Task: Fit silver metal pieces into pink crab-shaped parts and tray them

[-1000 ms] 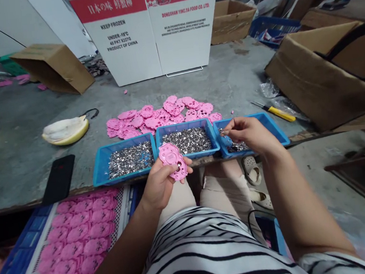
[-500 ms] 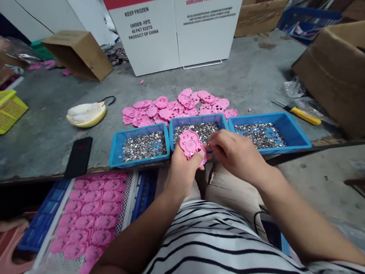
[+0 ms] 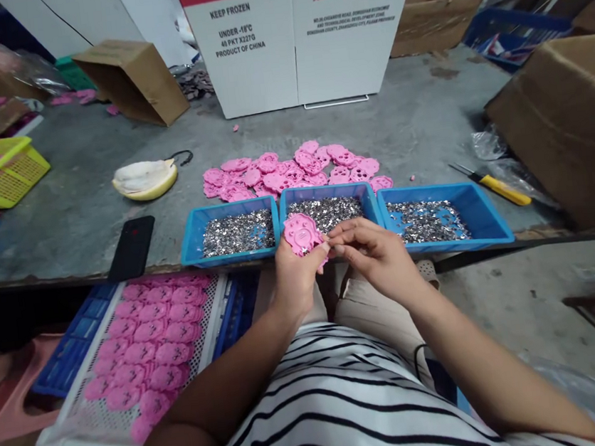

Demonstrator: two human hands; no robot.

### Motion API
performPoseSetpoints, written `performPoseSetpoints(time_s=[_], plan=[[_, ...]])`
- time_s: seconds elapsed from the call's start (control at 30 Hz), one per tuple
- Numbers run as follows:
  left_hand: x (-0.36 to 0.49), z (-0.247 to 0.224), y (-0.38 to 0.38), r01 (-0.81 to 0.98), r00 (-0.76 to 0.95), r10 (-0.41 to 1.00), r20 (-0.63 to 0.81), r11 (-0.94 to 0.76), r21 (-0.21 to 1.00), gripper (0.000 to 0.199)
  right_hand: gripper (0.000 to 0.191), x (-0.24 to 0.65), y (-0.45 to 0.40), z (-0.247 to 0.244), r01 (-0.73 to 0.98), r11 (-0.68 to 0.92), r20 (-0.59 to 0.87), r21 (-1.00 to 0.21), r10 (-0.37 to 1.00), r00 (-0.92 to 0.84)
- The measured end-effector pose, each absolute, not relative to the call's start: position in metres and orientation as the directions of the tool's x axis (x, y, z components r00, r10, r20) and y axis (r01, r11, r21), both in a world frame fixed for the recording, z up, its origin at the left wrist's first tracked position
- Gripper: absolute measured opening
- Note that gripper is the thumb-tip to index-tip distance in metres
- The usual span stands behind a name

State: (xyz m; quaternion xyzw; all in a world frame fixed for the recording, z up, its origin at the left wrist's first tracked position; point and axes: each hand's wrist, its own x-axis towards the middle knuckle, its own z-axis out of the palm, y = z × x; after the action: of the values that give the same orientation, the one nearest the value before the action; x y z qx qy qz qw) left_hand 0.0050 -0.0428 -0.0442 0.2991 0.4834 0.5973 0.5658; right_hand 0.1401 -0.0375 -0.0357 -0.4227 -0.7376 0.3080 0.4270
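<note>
My left hand (image 3: 295,273) is closed on a pink plastic piece (image 3: 301,232), flat with a scalloped edge, held up before the middle bin. Against the piece's right edge, my right hand (image 3: 370,250) has thumb and fingertips pinched together; whatever they hold is too small to make out. Three blue bins stand along the table's front edge: the left bin (image 3: 188,253), the middle bin (image 3: 373,203) and the right bin (image 3: 493,218). Small shiny metal parts (image 3: 237,233) lie in each. Behind them spreads a loose pile of pink pieces (image 3: 292,173).
A white carton (image 3: 256,77) stands at the back. A black phone (image 3: 132,247) and a fruit half (image 3: 146,181) lie left, a yellow-handled screwdriver (image 3: 503,189) right. Below the table's left edge, a white crate (image 3: 74,427) holds stacked pink pieces. A brown box (image 3: 555,129) stands far right.
My right hand has come in against the pink piece, its fingers now more extended. The left hand has shifted the piece slightly left. The whole view has moved a little.
</note>
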Motion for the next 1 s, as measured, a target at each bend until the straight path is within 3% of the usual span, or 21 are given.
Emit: performPoseSetpoints(time_s=[0.17,0.53,0.77,1.0], plan=[[0.002,-0.044,-0.044,-0.367,-0.159,0.974,-0.164,0.096,0.925,0.026,0.009,0.140,-0.038,-0.038,0.206,0.291,0.248,-0.934,0.946,-0.208],[-0.001,-0.043,-0.044,-0.430,-0.130,0.983,-0.129,0.062,0.901,0.023,0.011,0.132,-0.047,-0.054,-0.160,0.102,0.120,-0.982,0.987,-0.106],[-0.003,-0.039,-0.047,-0.474,-0.063,0.987,-0.148,0.101,0.875,0.024,0.012,0.132,-0.049,-0.058,-0.163,0.208,0.221,-0.965,0.973,-0.070],[-0.002,-0.037,-0.051,-0.389,-0.083,0.988,-0.130,0.088,0.917,0.032,0.017,0.125,-0.040,-0.040,-0.139,0.079,0.086,-0.987,0.995,-0.043]])
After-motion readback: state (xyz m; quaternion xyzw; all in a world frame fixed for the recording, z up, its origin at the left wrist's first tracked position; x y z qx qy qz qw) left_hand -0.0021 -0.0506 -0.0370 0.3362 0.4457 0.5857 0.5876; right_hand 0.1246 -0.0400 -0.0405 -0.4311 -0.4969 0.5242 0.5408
